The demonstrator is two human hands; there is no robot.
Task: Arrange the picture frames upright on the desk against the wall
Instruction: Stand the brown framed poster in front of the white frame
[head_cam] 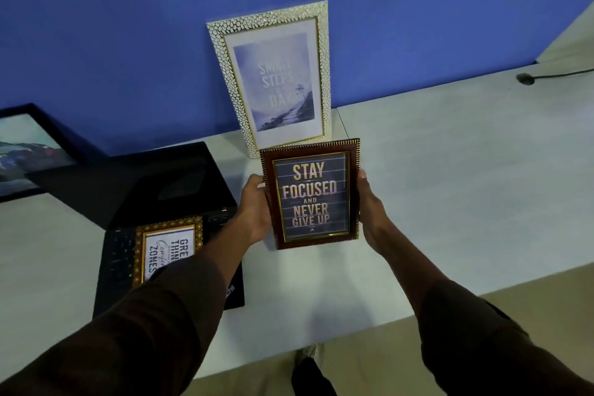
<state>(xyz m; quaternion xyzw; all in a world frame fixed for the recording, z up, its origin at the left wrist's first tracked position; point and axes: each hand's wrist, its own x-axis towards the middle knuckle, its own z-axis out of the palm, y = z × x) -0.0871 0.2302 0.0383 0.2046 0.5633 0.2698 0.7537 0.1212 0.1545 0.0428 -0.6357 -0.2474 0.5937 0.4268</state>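
Holding 1 of 4 frames (310, 194), 2 hands (255, 202).

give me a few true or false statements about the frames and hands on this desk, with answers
1. Both hands grip the brown frame, the left hand and right hand on opposite sides. True.
2. The white frame lies flat on the desk. False: it stands upright against the blue wall.
3. The gold frame rests on the laptop. True.
4. The brown frame reads "small steps". False: it reads "stay focused and never give up".
5. A black frame sits at the far right. False: it is at the far left.
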